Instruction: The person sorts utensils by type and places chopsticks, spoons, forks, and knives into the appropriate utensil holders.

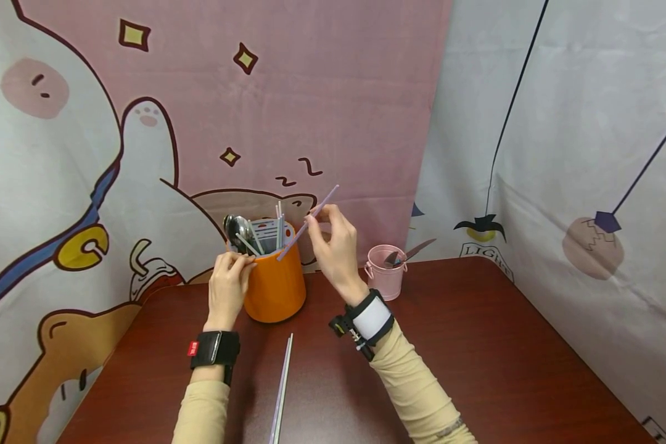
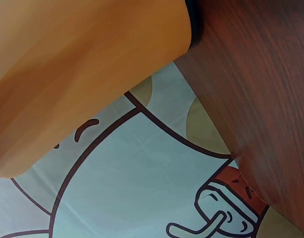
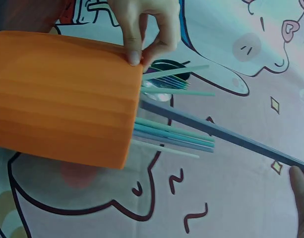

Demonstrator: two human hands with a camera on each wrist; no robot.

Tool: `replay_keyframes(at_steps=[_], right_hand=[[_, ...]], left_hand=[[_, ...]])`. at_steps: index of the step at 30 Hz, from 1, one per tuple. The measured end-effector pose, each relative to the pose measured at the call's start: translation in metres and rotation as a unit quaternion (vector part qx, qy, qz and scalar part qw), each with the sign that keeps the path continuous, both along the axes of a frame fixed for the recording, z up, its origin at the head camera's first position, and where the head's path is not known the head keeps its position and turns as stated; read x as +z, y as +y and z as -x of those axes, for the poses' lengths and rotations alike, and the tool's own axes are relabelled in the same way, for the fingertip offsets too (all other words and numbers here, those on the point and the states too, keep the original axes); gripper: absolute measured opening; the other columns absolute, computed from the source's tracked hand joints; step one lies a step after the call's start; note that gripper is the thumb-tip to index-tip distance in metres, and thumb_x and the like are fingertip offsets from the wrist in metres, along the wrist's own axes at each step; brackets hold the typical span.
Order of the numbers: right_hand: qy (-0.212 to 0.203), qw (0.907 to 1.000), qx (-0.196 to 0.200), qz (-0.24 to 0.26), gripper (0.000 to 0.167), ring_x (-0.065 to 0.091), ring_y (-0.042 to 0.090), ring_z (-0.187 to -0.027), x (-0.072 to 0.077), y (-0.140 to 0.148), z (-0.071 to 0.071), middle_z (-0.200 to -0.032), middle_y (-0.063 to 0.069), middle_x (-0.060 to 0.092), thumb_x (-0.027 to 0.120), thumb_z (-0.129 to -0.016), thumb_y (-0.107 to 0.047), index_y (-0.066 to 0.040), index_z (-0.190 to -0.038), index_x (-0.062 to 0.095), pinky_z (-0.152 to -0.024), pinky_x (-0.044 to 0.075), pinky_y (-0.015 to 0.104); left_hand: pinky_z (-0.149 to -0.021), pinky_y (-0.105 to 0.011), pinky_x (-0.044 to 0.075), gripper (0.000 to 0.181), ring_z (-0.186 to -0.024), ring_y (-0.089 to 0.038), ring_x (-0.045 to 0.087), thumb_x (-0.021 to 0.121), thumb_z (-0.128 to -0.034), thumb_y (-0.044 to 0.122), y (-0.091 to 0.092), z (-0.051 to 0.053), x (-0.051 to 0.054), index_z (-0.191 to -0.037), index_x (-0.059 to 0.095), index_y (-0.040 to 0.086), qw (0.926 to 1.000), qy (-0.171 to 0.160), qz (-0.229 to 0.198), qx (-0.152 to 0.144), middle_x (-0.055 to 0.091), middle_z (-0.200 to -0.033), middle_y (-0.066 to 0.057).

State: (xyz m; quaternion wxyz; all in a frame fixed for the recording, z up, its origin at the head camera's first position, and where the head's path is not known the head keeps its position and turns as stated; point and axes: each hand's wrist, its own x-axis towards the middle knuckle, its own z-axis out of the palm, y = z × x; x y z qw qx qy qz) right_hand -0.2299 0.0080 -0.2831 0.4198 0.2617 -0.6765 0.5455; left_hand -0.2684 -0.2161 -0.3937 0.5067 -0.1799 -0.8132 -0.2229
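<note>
My right hand [image 1: 335,246] pinches a purple chopstick [image 1: 294,240] near its upper end. The chopstick slants down to the left, its lower end at the mouth of the orange utensil holder [image 1: 274,293]. My left hand [image 1: 227,287] grips the holder's rim on the near left side, thumb and fingers showing in the right wrist view. Several green and bluish chopsticks [image 3: 181,137], spoons [image 1: 235,229] and a fork [image 3: 171,83] stand in the holder. In the left wrist view only the holder's wall [image 2: 92,59] shows; my left hand is out of that view.
Two chopsticks [image 1: 283,382], one purple and one pale green, lie side by side on the dark red table [image 1: 477,345]. To the right stands a small pink bucket [image 1: 385,280] with a knife [image 1: 422,246] leaning out. Printed cloth [image 1: 361,92] hangs behind.
</note>
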Motion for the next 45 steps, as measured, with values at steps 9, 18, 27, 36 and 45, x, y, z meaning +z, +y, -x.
replay_keyframes(at_steps=[9,18,27,36,45], right_hand=[[0.028,0.9993,0.009,0.024,0.012,0.066,0.022,-0.084,-0.008,-0.011,0.007,-0.091,0.016,0.065,0.058,-0.093,-0.009,0.002,-0.098,0.060,-0.069,0.058,0.022],[0.006,0.9985,-0.016,-0.052,0.011,0.068,0.020,-0.084,-0.016,-0.022,0.019,-0.091,0.011,0.065,0.056,-0.095,-0.011,-0.001,-0.097,0.059,-0.074,0.056,0.025],[-0.075,0.9849,-0.039,-0.152,0.019,0.055,0.015,-0.074,-0.022,-0.030,0.030,-0.085,0.007,0.062,0.050,-0.099,-0.018,-0.005,-0.097,0.064,-0.065,0.043,0.020],[-0.135,0.9711,-0.009,-0.196,0.025,0.062,0.016,-0.087,-0.025,-0.033,0.034,-0.098,0.007,0.066,0.047,-0.100,-0.022,-0.005,-0.110,0.063,-0.076,0.052,0.025],[-0.174,0.9634,0.003,-0.204,0.026,0.063,0.019,-0.093,-0.025,-0.032,0.032,-0.106,0.009,0.067,0.049,-0.099,-0.022,-0.005,-0.113,0.063,-0.081,0.052,0.028]], left_hand=[[-0.075,-0.044,0.051,0.013,-0.090,-0.034,0.056,0.069,-0.0842,0.008,0.001,0.001,-0.001,-0.093,0.071,0.000,1.0000,-0.002,0.000,-0.001,0.059,-0.089,-0.016],[-0.074,-0.044,0.050,0.012,-0.090,-0.032,0.056,0.069,-0.0843,0.008,0.001,0.001,-0.002,-0.092,0.071,-0.001,1.0000,-0.003,0.000,0.000,0.059,-0.089,-0.015],[-0.075,-0.043,0.050,0.012,-0.091,-0.033,0.056,0.068,-0.0852,0.009,0.001,0.000,-0.002,-0.093,0.071,-0.001,1.0000,-0.005,0.001,0.000,0.059,-0.089,-0.015],[-0.074,-0.044,0.050,0.012,-0.090,-0.033,0.056,0.070,-0.0842,0.008,0.001,0.001,-0.002,-0.092,0.071,0.000,1.0000,-0.001,0.002,0.000,0.059,-0.089,-0.015],[-0.077,-0.044,0.050,0.012,-0.091,-0.033,0.056,0.069,-0.0853,0.009,-0.001,0.001,-0.002,-0.094,0.071,0.000,1.0000,-0.003,0.002,-0.001,0.058,-0.089,-0.015]])
